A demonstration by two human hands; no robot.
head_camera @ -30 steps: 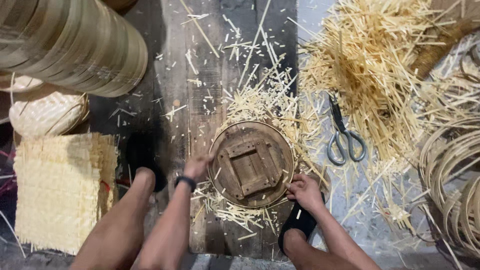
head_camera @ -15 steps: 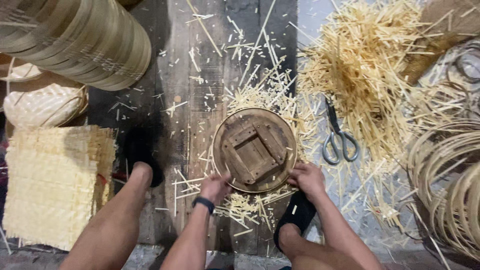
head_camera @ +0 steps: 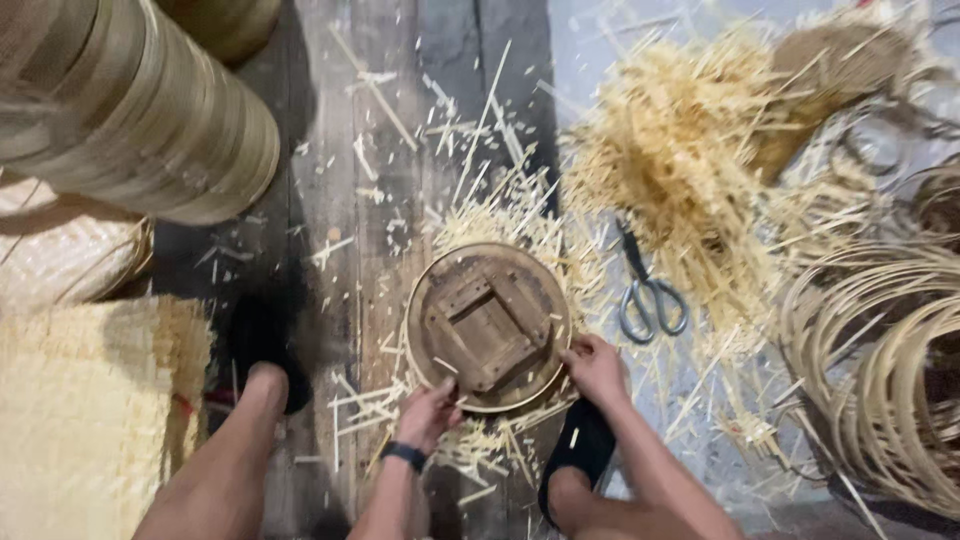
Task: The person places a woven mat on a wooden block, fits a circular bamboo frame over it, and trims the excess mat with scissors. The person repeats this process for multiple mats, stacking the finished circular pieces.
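Note:
A round wooden form with a square block frame in its middle [head_camera: 488, 325] lies flat on the plank floor, ringed by a thin bamboo band. My left hand [head_camera: 430, 410], with a dark band on the wrist, grips its near left rim. My right hand [head_camera: 592, 368] holds the near right rim. Loose bamboo splinters lie all around and under the form.
Scissors [head_camera: 645, 290] lie right of the form beside a big heap of bamboo strips [head_camera: 690, 170]. Coiled bamboo hoops [head_camera: 880, 370] sit at right. A stack of round bamboo frames [head_camera: 130, 110] and woven mats [head_camera: 80, 420] are at left. My legs and dark sandals flank the form.
My left hand slid from the form's left side round to its near rim. The view shifted slightly; the form has turned a little.

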